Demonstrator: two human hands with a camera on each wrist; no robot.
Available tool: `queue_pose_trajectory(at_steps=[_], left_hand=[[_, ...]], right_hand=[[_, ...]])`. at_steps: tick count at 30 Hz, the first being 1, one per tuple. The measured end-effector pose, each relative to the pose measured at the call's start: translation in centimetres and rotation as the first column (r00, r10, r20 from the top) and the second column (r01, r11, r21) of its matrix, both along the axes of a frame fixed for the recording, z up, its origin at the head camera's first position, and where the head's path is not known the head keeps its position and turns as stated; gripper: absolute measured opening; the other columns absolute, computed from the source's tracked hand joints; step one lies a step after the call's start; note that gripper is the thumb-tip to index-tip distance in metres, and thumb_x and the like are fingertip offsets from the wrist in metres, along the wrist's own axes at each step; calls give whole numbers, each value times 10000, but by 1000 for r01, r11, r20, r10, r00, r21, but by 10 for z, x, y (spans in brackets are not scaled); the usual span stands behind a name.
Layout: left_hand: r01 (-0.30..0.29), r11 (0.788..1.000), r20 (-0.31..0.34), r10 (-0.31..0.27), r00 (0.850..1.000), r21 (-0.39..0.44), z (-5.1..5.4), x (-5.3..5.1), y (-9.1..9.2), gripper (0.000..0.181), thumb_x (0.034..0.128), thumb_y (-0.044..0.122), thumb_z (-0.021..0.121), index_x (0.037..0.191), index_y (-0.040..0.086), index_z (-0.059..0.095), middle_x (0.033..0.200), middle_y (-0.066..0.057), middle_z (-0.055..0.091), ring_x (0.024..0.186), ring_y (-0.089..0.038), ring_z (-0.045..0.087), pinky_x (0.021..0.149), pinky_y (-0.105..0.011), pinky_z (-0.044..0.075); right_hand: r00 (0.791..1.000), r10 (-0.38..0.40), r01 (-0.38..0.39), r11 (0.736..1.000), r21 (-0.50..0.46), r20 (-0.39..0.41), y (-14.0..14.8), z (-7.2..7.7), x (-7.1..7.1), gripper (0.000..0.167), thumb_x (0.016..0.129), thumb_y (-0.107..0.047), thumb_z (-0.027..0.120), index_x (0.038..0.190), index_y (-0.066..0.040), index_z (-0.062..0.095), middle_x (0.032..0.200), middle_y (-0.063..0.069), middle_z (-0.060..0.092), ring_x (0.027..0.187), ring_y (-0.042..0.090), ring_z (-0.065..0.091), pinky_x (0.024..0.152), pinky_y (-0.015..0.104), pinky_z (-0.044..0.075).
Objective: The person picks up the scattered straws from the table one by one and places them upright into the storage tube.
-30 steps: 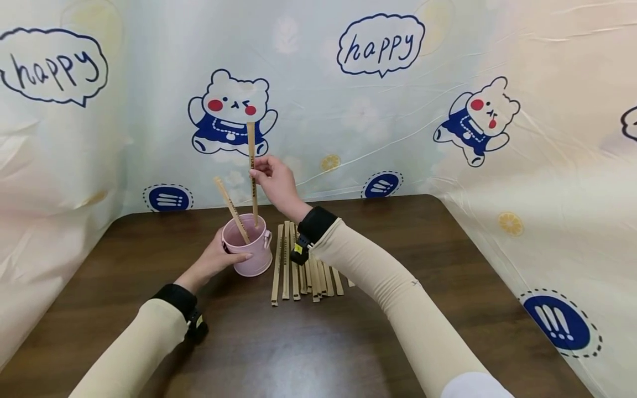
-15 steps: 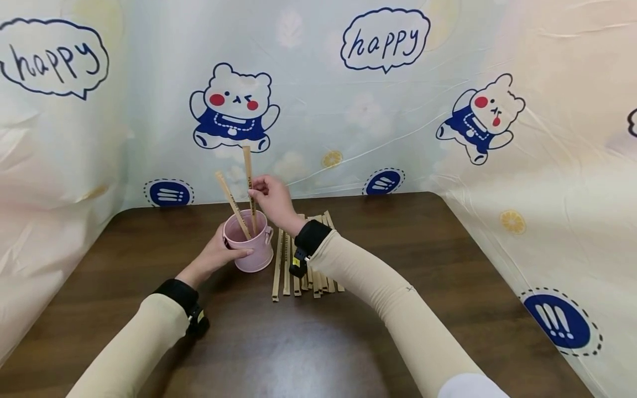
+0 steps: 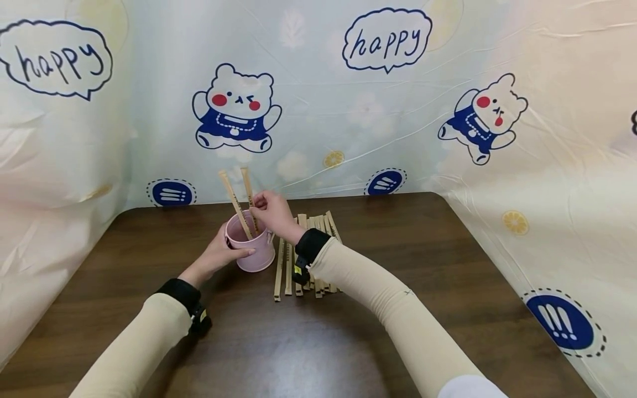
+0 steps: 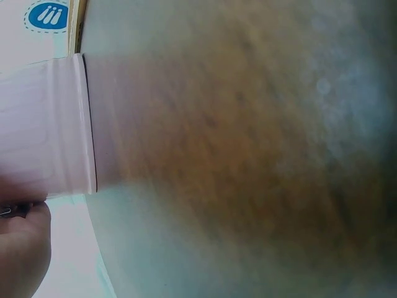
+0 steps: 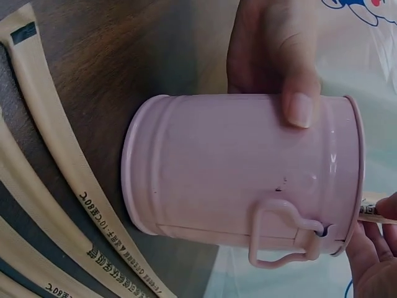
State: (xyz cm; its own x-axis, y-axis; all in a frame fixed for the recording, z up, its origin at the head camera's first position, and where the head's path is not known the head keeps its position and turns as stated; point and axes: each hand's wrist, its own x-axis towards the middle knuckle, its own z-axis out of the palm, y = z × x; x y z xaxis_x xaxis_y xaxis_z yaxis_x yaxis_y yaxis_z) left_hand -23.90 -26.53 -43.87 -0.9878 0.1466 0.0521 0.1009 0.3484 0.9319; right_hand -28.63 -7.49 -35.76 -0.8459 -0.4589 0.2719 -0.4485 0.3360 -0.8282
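A small pink metal bucket [image 3: 256,257] stands upright on the table. My left hand [image 3: 216,254] grips its left side, with the thumb across the front, as the right wrist view also shows on the bucket [image 5: 236,161]. At the rim, my right hand [image 3: 275,213] pinches a paper-wrapped straw [image 3: 246,182] whose lower end is inside the bucket. Another wrapped straw [image 3: 231,190] leans to the left in the bucket, held by no hand. In the right wrist view, fingertips of the right hand [image 5: 375,261] meet the straw just beyond the rim.
Several more wrapped straws [image 3: 280,271] lie loosely side by side right of the bucket, partly hidden under the right forearm. The brown wooden table [image 3: 278,348] reaches back to a printed cloth backdrop [image 3: 308,110]. A looped handle [image 5: 282,239] hangs on the bucket's side.
My right hand has come down toward the bucket's rim, lowering the pinched straw deeper into it. The left hand keeps its grip on the bucket, and the other straw stays leaning.
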Motion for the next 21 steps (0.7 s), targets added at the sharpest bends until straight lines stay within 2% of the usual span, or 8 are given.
queue_pose_trajectory(at_steps=[6,14,21], left_hand=[[9,1000,11,-9,1000,-5,0,1,-1,994,868,135,785,1582,-4,108,1580,-284,273,1435,-420,321,1201,-599,279],[11,1000,15,-11,1000,-11,2,1,-1,997,868,125,782,1580,-10,98,1584,-290,260,1440,-426,310,1202,-605,276],[4,1000,18,-4,1000,-4,0,1,0,990,864,117,784,1581,-5,112,1582,-280,276,1441,-406,318,1204,-581,278]], right_hand=[[1000,20,-19,998,59,-5,0,-2,0,200,997,-71,624,1171,27,642,1179,196,696,1104,290,665,885,214,519],[999,32,-32,995,98,3,0,2,-2,214,1004,-76,621,1192,25,638,1181,193,695,1117,285,659,908,236,523],[1000,-5,3,995,103,15,0,3,-3,226,997,-81,624,1197,21,648,1180,187,707,1114,284,670,908,244,530]])
